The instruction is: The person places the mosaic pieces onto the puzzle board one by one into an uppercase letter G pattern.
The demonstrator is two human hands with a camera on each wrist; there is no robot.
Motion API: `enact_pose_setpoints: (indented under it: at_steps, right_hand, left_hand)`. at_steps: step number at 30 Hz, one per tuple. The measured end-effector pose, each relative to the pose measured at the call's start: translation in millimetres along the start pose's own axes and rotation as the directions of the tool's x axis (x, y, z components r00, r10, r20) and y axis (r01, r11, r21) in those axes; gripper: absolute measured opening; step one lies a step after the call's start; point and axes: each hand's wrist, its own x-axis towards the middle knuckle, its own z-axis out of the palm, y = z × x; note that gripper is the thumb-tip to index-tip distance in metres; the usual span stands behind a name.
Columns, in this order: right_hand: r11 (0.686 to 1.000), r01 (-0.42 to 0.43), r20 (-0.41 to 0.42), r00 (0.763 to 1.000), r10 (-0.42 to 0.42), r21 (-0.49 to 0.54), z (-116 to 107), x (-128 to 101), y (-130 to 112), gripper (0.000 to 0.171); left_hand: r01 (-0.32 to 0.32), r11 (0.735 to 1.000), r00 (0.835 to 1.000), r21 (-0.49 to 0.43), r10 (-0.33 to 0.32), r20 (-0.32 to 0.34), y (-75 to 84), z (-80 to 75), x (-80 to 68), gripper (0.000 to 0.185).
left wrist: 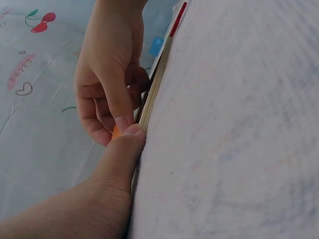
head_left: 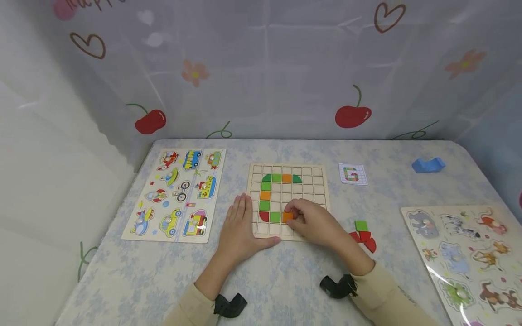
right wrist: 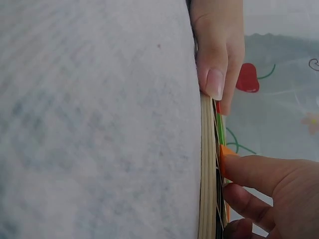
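A wooden grid board point(head_left: 307, 186) lies on the table, with green, orange and red tiles set in a C-like shape. My right hand point(head_left: 316, 222) pinches an orange square tile point(head_left: 287, 217) between thumb and fingers in the lower row, just right of a green tile point(head_left: 275, 217). In the right wrist view that orange tile point(right wrist: 227, 150) sits tilted at the board's surface. Along the board's left edge rests my left hand point(head_left: 238, 228), fingers straight and thumb lying by the front edge. The left wrist view shows the left thumb point(left wrist: 127, 149) touching the board's side.
Right of the board lie a green square tile point(head_left: 360, 225) and several red pieces point(head_left: 364, 235). A small pattern card point(head_left: 353, 174) is behind them. A vehicle puzzle point(head_left: 191, 181) is at left, an animal puzzle point(head_left: 469, 244) at right, and a blue block point(head_left: 428, 165) far right.
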Motion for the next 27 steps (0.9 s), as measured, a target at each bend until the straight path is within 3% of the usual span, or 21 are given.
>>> enact_pose_setpoints:
  at_steps: [7,15,27]
  right_hand:
    - [0.995,0.039,-0.041,0.998,-0.042,-0.089,4.3,-1.7,0.4,0.016]
    - [0.992,0.061,-0.008,0.998,-0.063,-0.115,-0.5,-6.9,1.3,0.023]
    - [0.988,-0.007,-0.015,1.000,0.004,-0.154,-39.2,-40.9,17.7,0.031]
  left_hand:
    - [0.006,1.000,1.000,-0.006,-0.006,0.014,-1.2,1.0,-0.5,0.134]
    - [0.004,1.000,1.000,-0.007,-0.004,0.013,-1.9,2.0,0.1,0.135]
    - [0.010,1.000,1.000,-0.006,-0.009,0.019,-1.3,1.6,0.8,0.135]
